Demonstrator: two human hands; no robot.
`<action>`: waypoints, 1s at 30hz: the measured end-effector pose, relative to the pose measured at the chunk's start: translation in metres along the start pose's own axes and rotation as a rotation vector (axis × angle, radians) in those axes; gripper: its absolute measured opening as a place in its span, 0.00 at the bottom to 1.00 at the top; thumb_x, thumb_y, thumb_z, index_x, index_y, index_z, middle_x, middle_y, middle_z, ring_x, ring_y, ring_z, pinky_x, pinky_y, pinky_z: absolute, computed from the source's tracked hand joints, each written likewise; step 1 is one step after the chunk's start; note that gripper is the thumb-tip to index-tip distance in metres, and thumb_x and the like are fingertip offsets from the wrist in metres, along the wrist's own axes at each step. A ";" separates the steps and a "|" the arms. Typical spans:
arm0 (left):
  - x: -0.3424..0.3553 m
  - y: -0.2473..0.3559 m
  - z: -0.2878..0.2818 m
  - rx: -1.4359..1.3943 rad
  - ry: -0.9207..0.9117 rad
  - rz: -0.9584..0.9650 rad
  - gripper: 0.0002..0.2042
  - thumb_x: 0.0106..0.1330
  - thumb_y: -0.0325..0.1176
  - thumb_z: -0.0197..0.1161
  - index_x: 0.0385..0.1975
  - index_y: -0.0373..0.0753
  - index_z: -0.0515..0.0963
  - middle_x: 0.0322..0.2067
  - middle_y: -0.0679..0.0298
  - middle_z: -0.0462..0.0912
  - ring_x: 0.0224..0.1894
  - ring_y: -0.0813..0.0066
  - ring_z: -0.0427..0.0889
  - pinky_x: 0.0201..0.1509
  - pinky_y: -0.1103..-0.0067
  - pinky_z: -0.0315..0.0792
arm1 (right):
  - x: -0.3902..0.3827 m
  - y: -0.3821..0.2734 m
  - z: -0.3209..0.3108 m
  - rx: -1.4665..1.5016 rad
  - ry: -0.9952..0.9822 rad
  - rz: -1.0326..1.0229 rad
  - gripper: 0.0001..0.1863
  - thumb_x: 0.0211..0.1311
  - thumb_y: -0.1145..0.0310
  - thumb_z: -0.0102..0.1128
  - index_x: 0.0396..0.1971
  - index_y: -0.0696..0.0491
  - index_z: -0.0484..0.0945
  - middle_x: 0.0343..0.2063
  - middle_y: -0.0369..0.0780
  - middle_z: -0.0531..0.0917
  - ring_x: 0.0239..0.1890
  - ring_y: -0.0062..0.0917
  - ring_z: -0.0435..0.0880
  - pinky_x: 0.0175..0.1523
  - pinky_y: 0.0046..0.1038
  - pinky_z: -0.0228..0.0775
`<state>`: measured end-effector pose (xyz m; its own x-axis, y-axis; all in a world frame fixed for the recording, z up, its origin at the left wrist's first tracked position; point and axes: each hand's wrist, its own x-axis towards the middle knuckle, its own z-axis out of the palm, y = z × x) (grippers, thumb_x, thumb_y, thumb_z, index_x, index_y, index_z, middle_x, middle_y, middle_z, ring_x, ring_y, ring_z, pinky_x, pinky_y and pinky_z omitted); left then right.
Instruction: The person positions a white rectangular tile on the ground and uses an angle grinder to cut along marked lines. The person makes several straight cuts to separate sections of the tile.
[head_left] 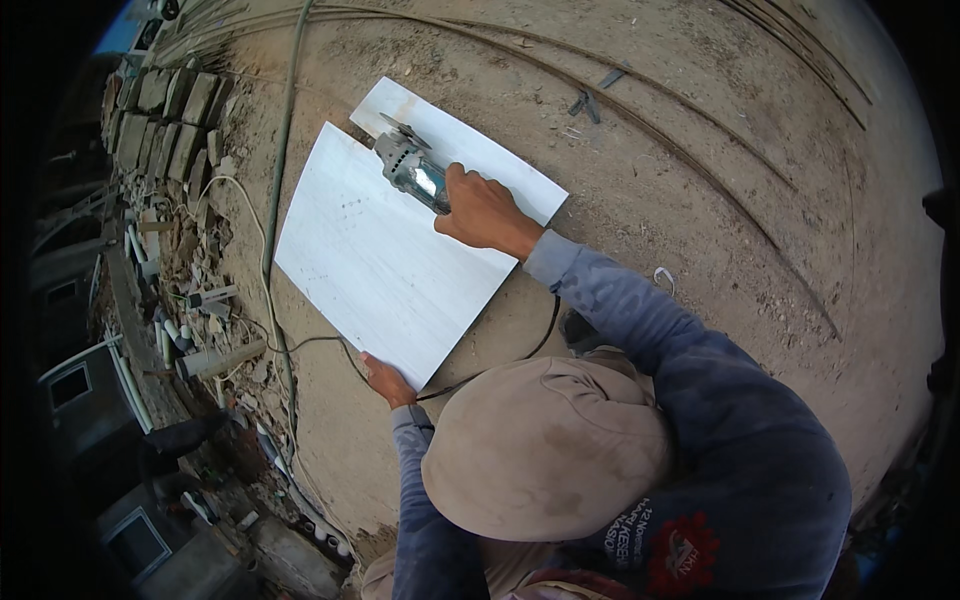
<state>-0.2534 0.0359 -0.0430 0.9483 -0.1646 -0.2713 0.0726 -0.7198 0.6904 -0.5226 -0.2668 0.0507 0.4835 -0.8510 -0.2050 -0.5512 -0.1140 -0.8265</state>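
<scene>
My right hand [485, 212] is wrapped round the body of a grey and teal angle grinder [412, 172]. Its disc [405, 131] stands edge-on over a white panel [385, 265] lying on the ground. From the panel's far edge a gap runs toward the grinder, with a narrower strip [500, 160] on the right side. Whether the disc touches the panel I cannot tell. At the panel's near-left corner my left hand [388, 380] grips the edge, part of its fingers hidden. My bent knee in tan trousers [545, 450] is close below the panel.
A dark cable [545, 335] loops by the panel's near side. Left of it a green hose [280, 150] crosses the dirt, beside rubble, pipes and stacked blocks [185, 120]. Long thin rods [640, 100] curve across the far right. Dark scraps [588, 105] lie near them.
</scene>
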 end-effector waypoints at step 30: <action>-0.013 0.015 -0.001 0.033 0.007 -0.018 0.40 0.81 0.66 0.47 0.50 0.20 0.74 0.44 0.49 0.83 0.42 0.58 0.79 0.49 0.59 0.74 | -0.031 0.010 -0.005 -0.001 0.015 -0.015 0.25 0.54 0.67 0.70 0.44 0.66 0.69 0.38 0.65 0.83 0.40 0.65 0.87 0.48 0.57 0.83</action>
<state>-0.2646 0.0282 -0.0281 0.9492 -0.1462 -0.2788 0.0800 -0.7444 0.6629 -0.5466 -0.2439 0.0510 0.4809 -0.8571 -0.1848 -0.5449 -0.1270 -0.8288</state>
